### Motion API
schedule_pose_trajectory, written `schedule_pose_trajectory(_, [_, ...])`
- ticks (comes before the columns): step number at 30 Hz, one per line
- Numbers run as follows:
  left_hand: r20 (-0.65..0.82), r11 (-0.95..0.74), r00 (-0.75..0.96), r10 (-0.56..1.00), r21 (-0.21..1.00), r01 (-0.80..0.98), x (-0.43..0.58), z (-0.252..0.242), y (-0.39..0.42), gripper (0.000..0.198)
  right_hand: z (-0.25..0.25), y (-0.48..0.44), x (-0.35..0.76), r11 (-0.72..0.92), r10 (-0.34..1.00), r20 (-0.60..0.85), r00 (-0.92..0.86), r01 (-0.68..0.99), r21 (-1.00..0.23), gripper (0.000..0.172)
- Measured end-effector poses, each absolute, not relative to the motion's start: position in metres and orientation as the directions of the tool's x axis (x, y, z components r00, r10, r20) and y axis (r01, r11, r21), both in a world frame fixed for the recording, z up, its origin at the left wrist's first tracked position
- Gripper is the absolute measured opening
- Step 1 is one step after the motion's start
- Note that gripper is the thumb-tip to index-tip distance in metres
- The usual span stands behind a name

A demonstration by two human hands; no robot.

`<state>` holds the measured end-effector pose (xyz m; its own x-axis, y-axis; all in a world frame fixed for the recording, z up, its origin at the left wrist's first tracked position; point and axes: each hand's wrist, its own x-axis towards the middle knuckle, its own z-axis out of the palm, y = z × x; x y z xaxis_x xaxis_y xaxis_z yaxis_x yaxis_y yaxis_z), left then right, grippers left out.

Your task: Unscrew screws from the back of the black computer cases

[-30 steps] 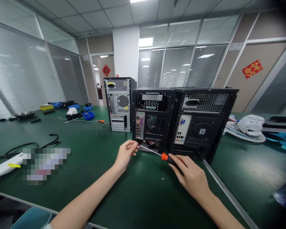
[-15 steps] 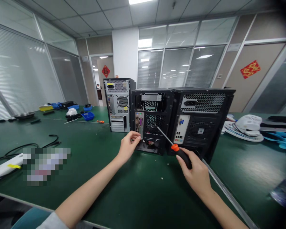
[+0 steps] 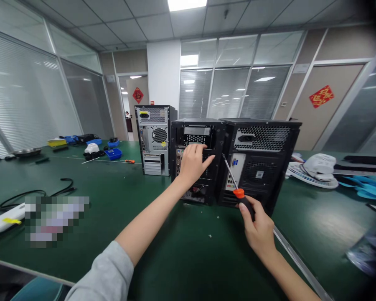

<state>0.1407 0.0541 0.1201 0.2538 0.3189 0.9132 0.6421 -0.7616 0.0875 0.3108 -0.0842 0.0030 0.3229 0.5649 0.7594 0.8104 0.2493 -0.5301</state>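
My right hand (image 3: 259, 228) is wrapped round the black and orange handle of a screwdriver (image 3: 239, 193). Its metal shaft points up and to the left, with the tip near the gap between the middle and right computer cases. In front of the back of the middle black computer case (image 3: 211, 194) is my left hand (image 3: 192, 162), fingers stretched out and thumb apart. It covers part of the ports and the fan grille; whether it touches the case I cannot tell. Below the hand, some small parts show in the lower opening.
A larger black computer case (image 3: 269, 184) stands on the right, a grey-backed case (image 3: 156, 156) on the left. Small bits (image 3: 210, 236) lie on the green table (image 3: 175, 259). Farther off are blue trays (image 3: 113, 154), an orange screwdriver (image 3: 130, 161), a white fan part (image 3: 321, 167) and blue blades (image 3: 360, 186).
My left hand has risen from the middle case's lower left edge to its upper middle, and its fingers have spread. The screwdriver has moved right, away from the grille, and tilted more upright.
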Motion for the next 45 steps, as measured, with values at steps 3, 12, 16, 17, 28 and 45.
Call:
schedule_pose_trajectory(3, [0.926,-0.714,0.233,0.296,0.052,0.698,0.158,0.121,0.06,0.045,0.003,-0.083,0.311,0.244,0.585,0.731,0.352,0.783,-0.572,0.044])
schedule_pose_trajectory(12, [0.895,-0.603,0.258,0.364,0.015,0.797,0.182,0.117,0.07,0.052,0.006,-0.086,0.305,0.273,0.665,0.64,0.384,0.673,-0.687,0.046])
schedule_pose_trajectory(16, [0.88,-0.617,0.258,0.399,0.049,0.785,0.182,0.117,0.069,0.046,0.011,-0.086,0.301,0.288,0.731,0.573,0.371,0.593,-0.752,0.042])
schedule_pose_trajectory(17, [0.876,-0.621,0.259,0.406,0.056,0.782,0.182,0.117,0.069,0.044,0.013,-0.086,0.3,0.293,0.746,0.554,0.368,0.566,-0.771,0.041])
schedule_pose_trajectory(28, [0.868,-0.628,0.258,0.425,0.077,0.775,0.184,0.118,0.071,0.042,0.036,-0.095,0.291,0.274,0.909,0.317,0.269,0.188,-0.943,0.042])
schedule_pose_trajectory(45, [0.869,-0.639,0.217,0.444,0.137,0.757,0.184,0.119,0.068,0.037,0.062,-0.104,0.282,0.264,0.944,0.262,0.2,0.014,-0.964,0.038])
